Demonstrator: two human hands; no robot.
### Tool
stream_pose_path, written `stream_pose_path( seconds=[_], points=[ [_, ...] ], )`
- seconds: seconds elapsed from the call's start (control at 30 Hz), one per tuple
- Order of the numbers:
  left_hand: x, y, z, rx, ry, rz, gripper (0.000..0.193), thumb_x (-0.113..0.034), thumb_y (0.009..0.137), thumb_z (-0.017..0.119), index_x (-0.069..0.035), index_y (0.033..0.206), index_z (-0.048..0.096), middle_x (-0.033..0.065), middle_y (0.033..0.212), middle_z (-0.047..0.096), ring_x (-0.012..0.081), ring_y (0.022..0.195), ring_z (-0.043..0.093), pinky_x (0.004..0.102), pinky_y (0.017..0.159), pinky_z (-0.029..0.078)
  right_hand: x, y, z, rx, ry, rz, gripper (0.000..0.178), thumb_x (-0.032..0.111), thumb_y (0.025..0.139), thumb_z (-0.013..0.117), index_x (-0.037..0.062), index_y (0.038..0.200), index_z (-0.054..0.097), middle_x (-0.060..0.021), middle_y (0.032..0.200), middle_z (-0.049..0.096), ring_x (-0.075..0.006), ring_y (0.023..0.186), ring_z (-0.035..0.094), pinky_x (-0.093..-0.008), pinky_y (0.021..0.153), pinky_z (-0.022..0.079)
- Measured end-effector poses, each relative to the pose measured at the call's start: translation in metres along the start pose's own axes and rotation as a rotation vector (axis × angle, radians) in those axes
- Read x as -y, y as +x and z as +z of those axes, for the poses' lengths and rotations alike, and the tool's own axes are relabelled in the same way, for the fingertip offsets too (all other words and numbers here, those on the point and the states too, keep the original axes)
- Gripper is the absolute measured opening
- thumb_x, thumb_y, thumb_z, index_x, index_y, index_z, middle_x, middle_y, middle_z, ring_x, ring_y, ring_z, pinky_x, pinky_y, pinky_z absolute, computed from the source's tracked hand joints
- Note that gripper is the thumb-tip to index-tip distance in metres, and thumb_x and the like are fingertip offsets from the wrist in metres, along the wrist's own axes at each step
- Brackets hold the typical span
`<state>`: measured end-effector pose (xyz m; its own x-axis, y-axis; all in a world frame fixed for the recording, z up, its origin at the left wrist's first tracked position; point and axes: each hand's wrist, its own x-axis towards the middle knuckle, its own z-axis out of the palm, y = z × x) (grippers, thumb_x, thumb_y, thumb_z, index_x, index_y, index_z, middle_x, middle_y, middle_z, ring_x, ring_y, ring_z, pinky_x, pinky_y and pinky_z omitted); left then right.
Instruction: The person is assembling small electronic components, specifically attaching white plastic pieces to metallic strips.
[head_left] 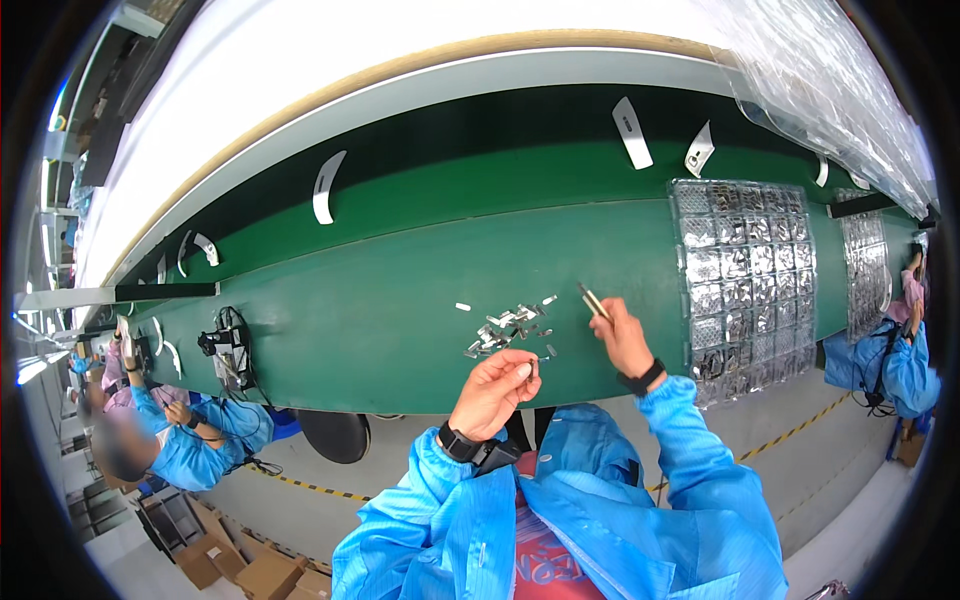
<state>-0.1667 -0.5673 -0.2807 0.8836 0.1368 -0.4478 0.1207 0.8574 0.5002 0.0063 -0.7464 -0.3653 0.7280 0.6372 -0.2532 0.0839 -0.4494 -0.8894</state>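
Observation:
A small loose pile of shiny metal pieces (510,325) lies on the green bench top in front of me. My left hand (490,393) is at the near side of the pile, thumb and finger pinched on a small dark metal piece (533,370). To the right, my right hand (627,342) is closed around a slim pen-like metal tool (594,301). Its tip points up and to the left, away from the pile. Exactly what kind of tool it is, I cannot tell. Both wrists wear black bands.
At my right lies a clear compartment tray (745,290) holding many small metal parts. Another tray (866,270) is farther right. A black device with cables (228,348) sits on the left of the green bench (380,300). People in blue work at both sides; a stool (335,435) stands left.

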Motion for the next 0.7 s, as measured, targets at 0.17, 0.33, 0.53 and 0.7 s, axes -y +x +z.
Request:
stream_pose_path(
  seconds=[0.17,0.33,0.53,0.7],
  points=[
    [-0.002,-0.001,0.000,-0.030,-0.098,-0.047,0.018,-0.005,0.095,0.054,-0.003,0.111,0.059,0.0059,0.094,0.061,0.0138,0.079,0.056,0.0244,0.066,0.044,0.104,-0.041,-0.004,0.220,0.076,-0.070,0.028,0.014,0.096,0.049,0.0050,0.123,0.052,-0.0097,0.074,0.059,-0.0215,0.062,0.060,-0.0330,0.060,0.049],
    [-0.003,0.000,0.004,-0.011,-0.124,-0.040,0.016,-0.006,0.095,0.054,-0.004,0.110,0.058,0.0061,0.094,0.061,0.0126,0.079,0.056,0.0240,0.065,0.044,0.111,-0.050,0.009,0.132,0.057,-0.317,0.025,0.014,0.095,0.050,0.0035,0.117,0.055,-0.0109,0.083,0.062,-0.0265,0.071,0.062,-0.0343,0.064,0.050],
    [-0.010,-0.003,0.011,0.003,-0.090,-0.049,0.014,-0.007,0.095,0.055,-0.005,0.108,0.059,0.0061,0.092,0.060,0.0126,0.078,0.054,0.0249,0.065,0.043,0.122,-0.052,0.007,0.124,-0.162,-0.344,0.024,0.018,0.094,0.051,0.0044,0.114,0.055,-0.0151,0.096,0.062,-0.0316,0.084,0.063,-0.0401,0.067,0.049],
    [-0.011,-0.004,0.012,0.023,-0.073,-0.054,0.015,-0.007,0.094,0.055,-0.005,0.108,0.060,0.0055,0.091,0.060,0.0127,0.076,0.053,0.0253,0.065,0.043,0.125,-0.053,0.013,0.036,-0.140,-0.382,0.030,0.028,0.093,0.055,0.0050,0.111,0.055,-0.0128,0.088,0.064,-0.0324,0.078,0.064,-0.0408,0.064,0.050]
  ],
)
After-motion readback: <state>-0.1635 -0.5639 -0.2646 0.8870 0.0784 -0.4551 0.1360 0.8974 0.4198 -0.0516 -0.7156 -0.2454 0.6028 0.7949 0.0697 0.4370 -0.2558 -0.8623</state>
